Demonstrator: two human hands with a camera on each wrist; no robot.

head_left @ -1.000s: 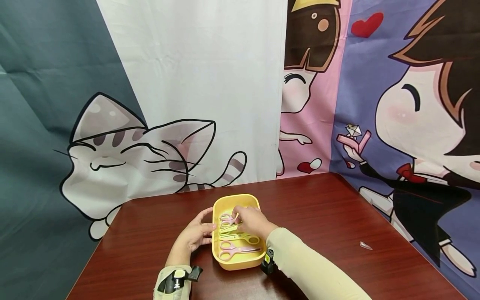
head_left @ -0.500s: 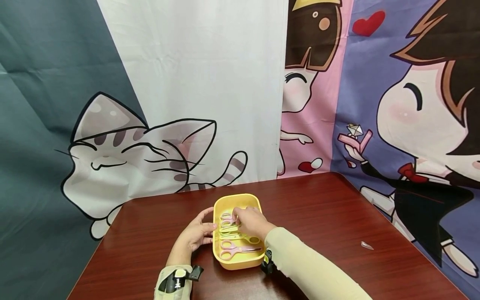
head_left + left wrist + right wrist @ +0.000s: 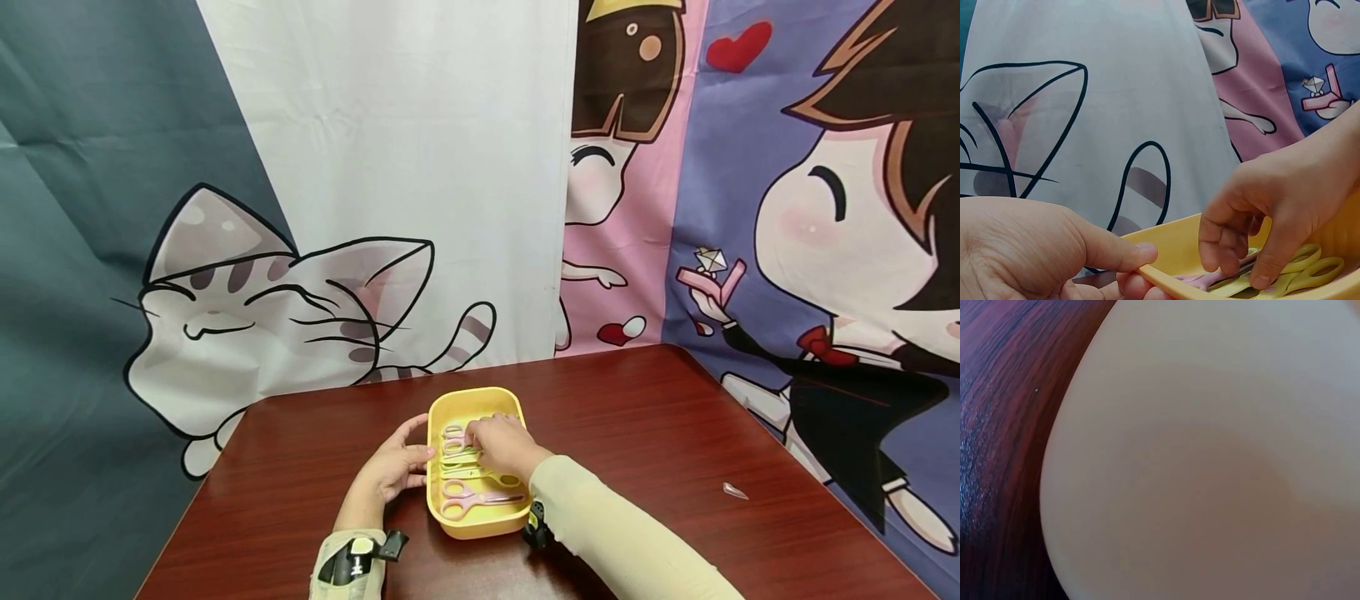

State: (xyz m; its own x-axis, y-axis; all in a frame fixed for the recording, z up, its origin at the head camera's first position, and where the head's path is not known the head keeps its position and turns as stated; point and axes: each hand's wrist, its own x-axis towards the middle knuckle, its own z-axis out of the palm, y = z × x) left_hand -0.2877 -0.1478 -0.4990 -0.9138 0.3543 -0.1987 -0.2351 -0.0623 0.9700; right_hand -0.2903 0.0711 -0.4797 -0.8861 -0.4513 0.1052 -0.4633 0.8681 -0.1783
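Note:
A yellow plastic box (image 3: 480, 526) with several pairs of scissors inside stands on the table. My left hand (image 3: 390, 469) grips its left rim, thumb over the edge and fingertips outside, as the left wrist view shows. My right hand (image 3: 506, 444) reaches into the box; its thumb and fingers pinch the blades of a pair of pink scissors (image 3: 1200, 279), partly hidden by the fingers. Yellow-green scissors (image 3: 507, 480) lie just under that hand. At the near end lies another pink-handled pair (image 3: 457, 501), blades pointing right.
The dark red wooden table (image 3: 630, 433) extends around the box. A small clear pointed piece (image 3: 734, 491) lies on its right side. A cartoon-printed cloth (image 3: 420, 167) hangs behind. Close up, a blurred pale curved surface (image 3: 1179, 456) fills most of the right wrist view.
Hardly anything differs. The right hand's fingers have shifted very slightly over the scissors, while the left hand stays on the rim.

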